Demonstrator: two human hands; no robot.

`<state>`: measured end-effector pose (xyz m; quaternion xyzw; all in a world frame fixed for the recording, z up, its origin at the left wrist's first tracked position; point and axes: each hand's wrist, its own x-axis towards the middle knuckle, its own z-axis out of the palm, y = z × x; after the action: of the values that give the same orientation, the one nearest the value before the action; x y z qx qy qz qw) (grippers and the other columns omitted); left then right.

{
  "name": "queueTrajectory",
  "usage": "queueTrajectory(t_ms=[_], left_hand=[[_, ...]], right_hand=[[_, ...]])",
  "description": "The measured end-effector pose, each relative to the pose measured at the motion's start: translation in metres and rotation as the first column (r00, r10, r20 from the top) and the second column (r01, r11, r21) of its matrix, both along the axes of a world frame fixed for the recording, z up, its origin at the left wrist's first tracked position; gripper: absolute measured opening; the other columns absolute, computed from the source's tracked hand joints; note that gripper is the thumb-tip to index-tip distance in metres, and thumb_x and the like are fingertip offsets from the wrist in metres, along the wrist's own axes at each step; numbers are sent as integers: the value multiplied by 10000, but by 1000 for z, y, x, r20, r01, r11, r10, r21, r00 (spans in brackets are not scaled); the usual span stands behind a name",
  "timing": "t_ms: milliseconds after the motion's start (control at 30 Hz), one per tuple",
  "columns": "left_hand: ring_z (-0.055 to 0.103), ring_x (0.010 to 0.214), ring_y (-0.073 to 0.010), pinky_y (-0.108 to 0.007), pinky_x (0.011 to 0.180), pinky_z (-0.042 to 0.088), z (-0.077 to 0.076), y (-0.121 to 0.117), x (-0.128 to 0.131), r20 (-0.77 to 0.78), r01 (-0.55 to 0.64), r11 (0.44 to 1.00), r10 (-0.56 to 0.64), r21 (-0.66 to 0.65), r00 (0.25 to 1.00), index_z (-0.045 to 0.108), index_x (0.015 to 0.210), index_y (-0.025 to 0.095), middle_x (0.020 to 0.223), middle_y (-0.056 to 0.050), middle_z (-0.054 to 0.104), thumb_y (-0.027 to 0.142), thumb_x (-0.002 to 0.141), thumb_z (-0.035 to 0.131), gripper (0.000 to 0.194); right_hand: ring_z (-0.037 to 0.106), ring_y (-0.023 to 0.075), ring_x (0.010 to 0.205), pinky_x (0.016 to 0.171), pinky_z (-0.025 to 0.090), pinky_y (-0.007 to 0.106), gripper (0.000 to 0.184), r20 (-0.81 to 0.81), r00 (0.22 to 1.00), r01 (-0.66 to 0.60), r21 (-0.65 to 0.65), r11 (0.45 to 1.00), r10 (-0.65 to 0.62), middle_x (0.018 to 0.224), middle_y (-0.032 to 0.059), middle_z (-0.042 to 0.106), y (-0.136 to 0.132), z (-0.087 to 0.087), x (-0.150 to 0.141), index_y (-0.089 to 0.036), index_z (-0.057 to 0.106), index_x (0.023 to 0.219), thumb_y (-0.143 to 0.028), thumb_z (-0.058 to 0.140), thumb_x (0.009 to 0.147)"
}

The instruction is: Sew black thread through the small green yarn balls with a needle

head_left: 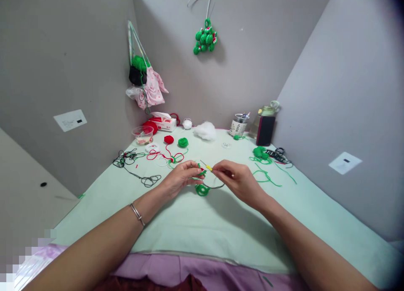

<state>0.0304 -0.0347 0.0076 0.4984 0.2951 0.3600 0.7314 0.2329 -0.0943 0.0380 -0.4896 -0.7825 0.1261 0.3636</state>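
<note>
My left hand [180,179] pinches a small crochet piece [202,171] in green and red between thumb and fingers. My right hand [240,181] grips a crochet hook [208,167] with a yellow handle, its thin metal tip pointing up and left just above the piece. A dark cord [217,187] loops below, between the two hands. Under my left fingertips, a green coil of yarn [202,190] rests on the pale green tablecloth [202,228]. Whether the hook's tip touches a stitch is too small to tell.
Behind my hands are a red yarn ball [168,139], a green yarn ball [183,142] and white stuffing [205,131]. Tangled dark cord [148,180] lies left. A phone [265,131] leans on a bottle [255,125] at right, near green yarn [260,152]. Grey panels [341,93] enclose the table.
</note>
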Motion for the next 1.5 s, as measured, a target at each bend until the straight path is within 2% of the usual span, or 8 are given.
queueTrajectory(t_ms=[100, 233, 600, 967, 1167, 1267, 1333, 1500], left_hand=[[666, 838, -161, -344, 824, 560, 1, 0, 0, -5, -10, 1000, 10, 22, 1000, 579, 813, 148, 818, -18, 634, 284, 719, 795, 271], [661, 824, -159, -348, 825, 556, 4, -2, 1, -3, -21, 1000, 22, 16, 1000, 578, 805, 147, 816, -13, 627, 292, 700, 806, 290], [634, 802, -142, -321, 792, 549, 4, -4, 3, -37, -29, 999, 30, 46, 999, 570, 811, 144, 822, -20, 628, 287, 725, 784, 271], [614, 671, -109, -268, 708, 511, -3, -6, 10, -85, -136, 965, 159, 225, 984, 554, 788, 154, 745, 22, 598, 270, 701, 756, 248], [554, 642, -111, -239, 616, 469, -4, -9, 13, -122, -200, 910, 260, 363, 958, 581, 758, 161, 704, 17, 582, 256, 698, 744, 198], [524, 616, -110, -233, 577, 452, -3, -11, 14, -130, -225, 900, 291, 374, 948, 585, 764, 166, 687, 20, 575, 273, 708, 738, 195], [536, 639, -112, -236, 608, 460, -3, -12, 14, -111, -232, 889, 297, 395, 948, 590, 775, 169, 702, 19, 584, 272, 723, 730, 181], [590, 725, -118, -232, 689, 467, -5, -11, 13, -39, -246, 849, 298, 468, 954, 586, 800, 178, 794, 15, 614, 252, 761, 715, 153]], right_hand=[[489, 92, 609, 591, 359, 227, 171, 154, 988, 4, 155, 988, -28, 798, 22, 592, -2, -3, -4, -185, 657, 839, -196, 519, 939], [503, 93, 626, 578, 344, 214, 180, 216, 974, 14, 244, 970, -69, 795, 23, 558, -3, -5, -4, -177, 654, 829, -176, 513, 940], [432, 84, 572, 569, 305, 220, 166, 316, 943, 15, 281, 960, -107, 758, 6, 539, -4, -6, -5, -172, 628, 815, -162, 510, 931], [430, 113, 613, 584, 292, 249, 209, 388, 917, -13, 267, 964, -95, 728, 12, 502, -3, -5, -8, -165, 586, 750, -125, 470, 921], [434, 129, 614, 568, 256, 270, 195, 463, 874, 25, 256, 966, -146, 734, 22, 514, -5, -10, -15, -170, 558, 751, -100, 454, 900], [419, 129, 584, 548, 231, 279, 186, 440, 877, 85, 249, 965, -191, 751, 28, 539, -5, -13, -19, -170, 551, 766, -100, 442, 900], [410, 128, 567, 540, 226, 278, 186, 403, 892, 115, 239, 964, -206, 756, 29, 553, -4, -15, -20, -172, 547, 770, -104, 435, 902], [475, 120, 602, 586, 317, 242, 154, 190, 971, 111, 177, 978, -145, 746, 15, 577, -2, -13, -19, -179, 534, 763, -103, 473, 882]])
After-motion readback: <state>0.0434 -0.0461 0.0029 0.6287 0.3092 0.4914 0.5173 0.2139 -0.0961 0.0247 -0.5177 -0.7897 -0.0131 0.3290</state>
